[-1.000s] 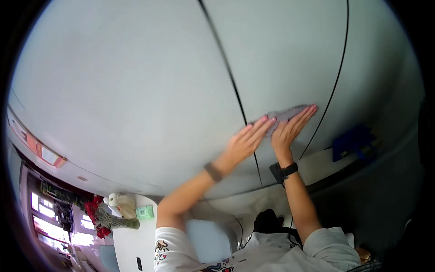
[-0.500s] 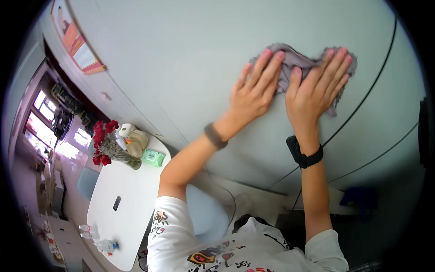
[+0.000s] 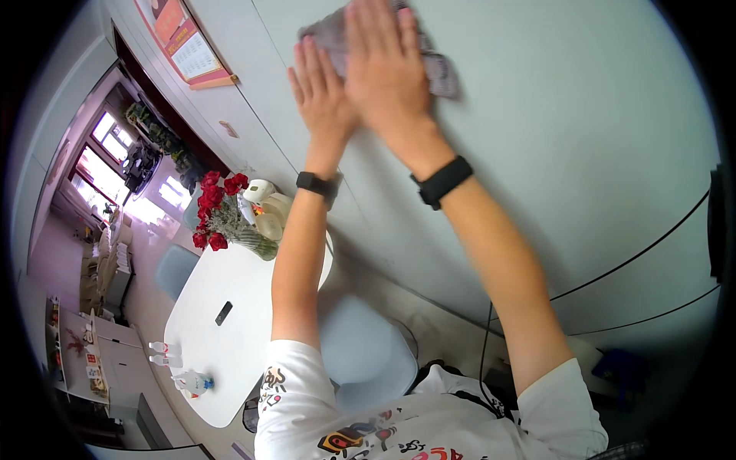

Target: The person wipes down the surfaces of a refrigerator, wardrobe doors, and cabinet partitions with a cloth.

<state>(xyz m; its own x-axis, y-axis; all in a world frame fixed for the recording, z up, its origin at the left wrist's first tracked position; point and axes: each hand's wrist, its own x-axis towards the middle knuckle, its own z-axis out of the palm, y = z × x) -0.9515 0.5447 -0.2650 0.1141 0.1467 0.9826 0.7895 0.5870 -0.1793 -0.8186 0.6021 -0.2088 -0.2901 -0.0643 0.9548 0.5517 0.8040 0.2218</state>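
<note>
A grey-brown cloth lies pressed against a large pale, smooth upright surface, near the top of the view. My right hand is flat over the cloth, its fingers stretched out and slightly blurred. Just left of it, my left hand also lies flat, with straight fingers, its fingertips on the cloth's left edge. The hands touch or nearly touch at the sides. Neither one has its fingers wrapped round the cloth. Part of the cloth is hidden beneath my right hand.
Below left stands a white table with red roses in a vase, a remote and several bottles. A pale blue chair is close beneath my arms. A calendar hangs at upper left. A dark cable runs downward.
Both hands have slid up and left across the pale surface with the cloth, coming closer together. The view has shifted too, so the table and calendar sit farther right.
</note>
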